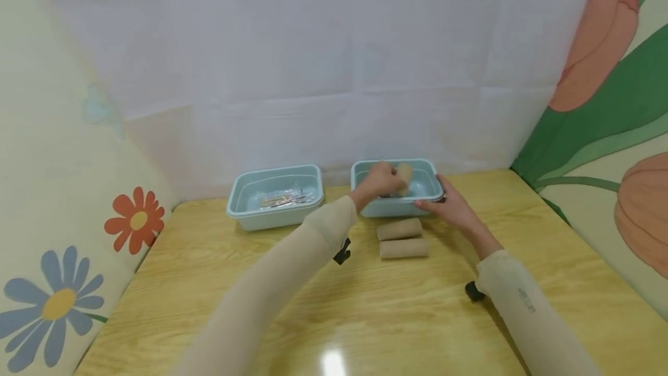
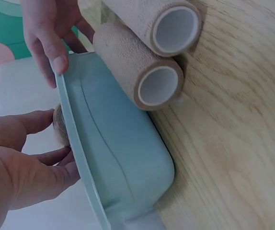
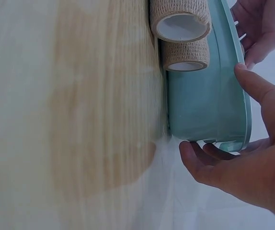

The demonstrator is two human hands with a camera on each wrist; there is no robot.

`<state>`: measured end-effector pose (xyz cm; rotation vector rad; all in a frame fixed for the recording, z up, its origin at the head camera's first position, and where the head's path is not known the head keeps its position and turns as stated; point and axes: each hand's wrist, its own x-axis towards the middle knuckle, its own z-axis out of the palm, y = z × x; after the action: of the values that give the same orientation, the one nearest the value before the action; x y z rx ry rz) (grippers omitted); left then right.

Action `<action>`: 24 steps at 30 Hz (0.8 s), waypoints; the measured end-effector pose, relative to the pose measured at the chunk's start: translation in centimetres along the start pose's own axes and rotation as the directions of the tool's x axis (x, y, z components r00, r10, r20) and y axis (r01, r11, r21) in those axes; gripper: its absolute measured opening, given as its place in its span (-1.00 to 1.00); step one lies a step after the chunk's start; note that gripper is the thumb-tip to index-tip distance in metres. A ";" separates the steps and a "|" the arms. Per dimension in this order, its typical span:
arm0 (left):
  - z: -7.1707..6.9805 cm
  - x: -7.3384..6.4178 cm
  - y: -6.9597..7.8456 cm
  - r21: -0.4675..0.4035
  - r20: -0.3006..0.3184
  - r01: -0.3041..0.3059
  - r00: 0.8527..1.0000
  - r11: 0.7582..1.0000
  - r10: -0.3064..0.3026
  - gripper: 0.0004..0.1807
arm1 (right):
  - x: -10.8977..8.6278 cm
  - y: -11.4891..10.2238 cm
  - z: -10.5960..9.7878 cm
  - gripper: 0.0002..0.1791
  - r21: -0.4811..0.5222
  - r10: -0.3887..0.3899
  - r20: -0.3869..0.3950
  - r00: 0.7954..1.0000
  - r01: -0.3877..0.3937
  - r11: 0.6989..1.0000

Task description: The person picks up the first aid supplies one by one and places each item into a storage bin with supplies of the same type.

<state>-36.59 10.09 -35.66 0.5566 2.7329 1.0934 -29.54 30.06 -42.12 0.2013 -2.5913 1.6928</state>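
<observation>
Tan crinkled cylindrical roll (image 1: 404, 180): held at the mouth of the pale-blue rectangular plastic tub (image 1: 394, 209), near its centre; partly hidden by the rim in the left wrist view.
Left hand (image 1: 382, 180): at nine o'clock from the roll; pinching it between thumb and fingers, parted only by its thickness.
Right hand (image 1: 452, 205): at four o'clock on the tub; gripping its corner, with thumb on the near rim and fingers bent round the end.
Two tan cylindrical rolls (image 1: 404, 248): hollow, white-cored, lying side by side at six o'clock from the tub, just beside its near wall.
Second pale-blue rectangular plastic tub (image 1: 282, 220): standing at nine o'clock from the first, apart from it; containing thin items in clear wrapping (image 1: 287, 199), too small to identify.
Yellow wood-grain bench (image 1: 396, 318): spread beneath both tubs; shining with a white glare at six o'clock.
Creased white sheet (image 1: 292, 62): hanging at twelve o'clock behind the tubs.
Cream flower-painted wall (image 1: 57, 190): rising at nine o'clock.
</observation>
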 end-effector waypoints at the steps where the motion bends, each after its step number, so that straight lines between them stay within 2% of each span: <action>1: 0.1 0.0 0.0 -0.003 -0.005 0.000 1.000 1.000 0.000 -0.83 | 0.1 -0.1 0.1 0.16 0.008 -0.006 0.003 1.000 0.006 1.000; 5: 0.2 0.2 -0.5 0.028 -0.007 -0.011 1.000 1.000 0.011 -0.75 | 0.1 -0.9 0.6 0.11 0.061 -0.034 0.031 0.999 0.032 0.998; 9: 0.3 0.3 -1.1 0.110 -0.013 -0.030 0.999 0.993 0.032 -0.66 | 0.4 -0.8 1.3 0.09 0.059 -0.053 0.027 0.998 0.052 0.997; 12: 0.1 0.1 -1.5 0.170 -0.049 -0.012 0.999 0.985 0.020 -0.72 | 0.8 -0.3 1.5 0.12 0.028 -0.061 0.012 0.998 0.061 0.998; 17: -0.2 0.0 -1.7 0.193 -0.098 0.040 0.995 0.980 -0.021 -0.76 | 1.1 -0.3 1.6 0.15 0.006 -0.035 0.009 0.999 0.035 0.999; 20: -0.3 0.3 -1.7 0.184 -0.089 0.055 0.995 0.981 -0.039 -0.68 | 1.3 -0.3 1.6 0.15 0.009 -0.033 0.009 0.999 0.033 0.999; 24: -0.1 0.5 -1.7 0.187 -0.046 0.094 0.995 0.978 -0.087 -0.55 | 1.4 -0.2 1.8 0.13 0.039 -0.063 0.025 0.998 0.062 0.997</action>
<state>-37.60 9.10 -36.79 0.4340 2.8829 0.8371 -30.87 28.24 -42.52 0.3049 -2.5433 1.7312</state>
